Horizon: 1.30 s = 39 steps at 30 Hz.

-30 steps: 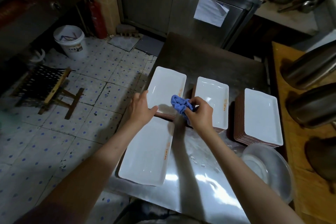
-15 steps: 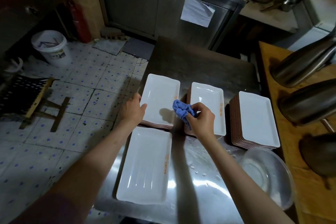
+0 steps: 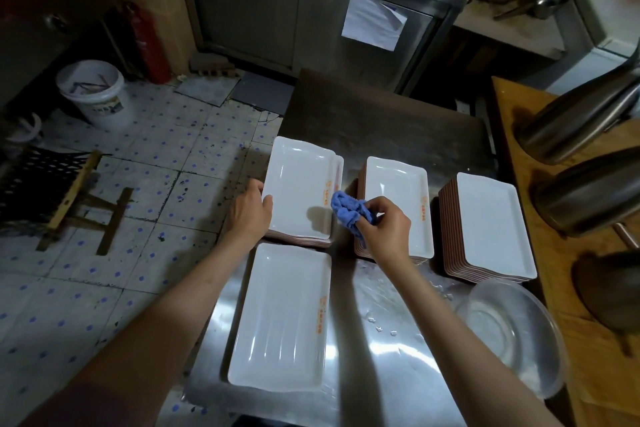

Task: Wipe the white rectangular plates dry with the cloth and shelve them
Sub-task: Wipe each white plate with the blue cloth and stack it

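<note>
Head view. Item: top plate point(image 3: 299, 189) of the left stack, skewed on the plates beneath. Our left hand point(image 3: 250, 215) grips its near-left edge; our right hand point(image 3: 382, 229) pinches the bunched blue cloth point(image 3: 346, 211) just beside its right rim. Advice: square it before letting go. Room: steel table point(image 3: 377, 326) edge lies immediately left; stacks crowd right.

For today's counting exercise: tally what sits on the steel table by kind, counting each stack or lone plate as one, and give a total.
Plate stacks: 3 (left stack, middle stack, right stack)
Single near plate: 1
Blue cloth, held in the right hand: 1
Clear bowl: 1
Total: 6
</note>
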Each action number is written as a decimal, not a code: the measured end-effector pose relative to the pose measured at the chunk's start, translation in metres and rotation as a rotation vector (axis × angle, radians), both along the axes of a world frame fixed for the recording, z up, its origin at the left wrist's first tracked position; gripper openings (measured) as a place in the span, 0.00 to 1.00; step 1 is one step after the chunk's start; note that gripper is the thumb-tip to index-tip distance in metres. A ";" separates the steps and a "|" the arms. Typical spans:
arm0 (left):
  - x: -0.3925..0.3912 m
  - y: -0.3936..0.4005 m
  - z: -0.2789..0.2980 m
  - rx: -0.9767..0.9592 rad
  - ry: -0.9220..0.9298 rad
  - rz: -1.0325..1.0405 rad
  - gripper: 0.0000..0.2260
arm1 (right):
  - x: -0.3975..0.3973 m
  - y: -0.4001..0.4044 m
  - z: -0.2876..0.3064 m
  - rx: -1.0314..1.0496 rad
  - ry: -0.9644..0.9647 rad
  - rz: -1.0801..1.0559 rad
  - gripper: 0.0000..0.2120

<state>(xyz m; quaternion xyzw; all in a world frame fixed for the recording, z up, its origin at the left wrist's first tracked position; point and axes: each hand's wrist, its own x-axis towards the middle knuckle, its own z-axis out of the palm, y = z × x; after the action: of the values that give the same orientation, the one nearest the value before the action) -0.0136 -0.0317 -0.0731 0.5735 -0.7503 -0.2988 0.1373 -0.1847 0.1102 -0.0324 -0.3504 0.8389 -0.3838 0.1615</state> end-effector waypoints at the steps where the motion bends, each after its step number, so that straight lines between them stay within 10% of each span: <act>1: 0.002 0.000 0.001 0.007 0.019 0.015 0.11 | 0.000 0.000 0.000 0.003 -0.001 -0.001 0.06; 39: -0.044 0.072 0.048 0.099 0.251 -0.069 0.09 | -0.056 0.087 0.039 -0.168 0.002 -0.213 0.04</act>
<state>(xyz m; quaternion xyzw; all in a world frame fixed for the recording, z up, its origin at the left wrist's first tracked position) -0.0576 0.0408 -0.0248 0.5115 -0.7308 -0.4096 0.1913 -0.2411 0.1975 0.0067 -0.2720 0.8364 -0.4675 0.0892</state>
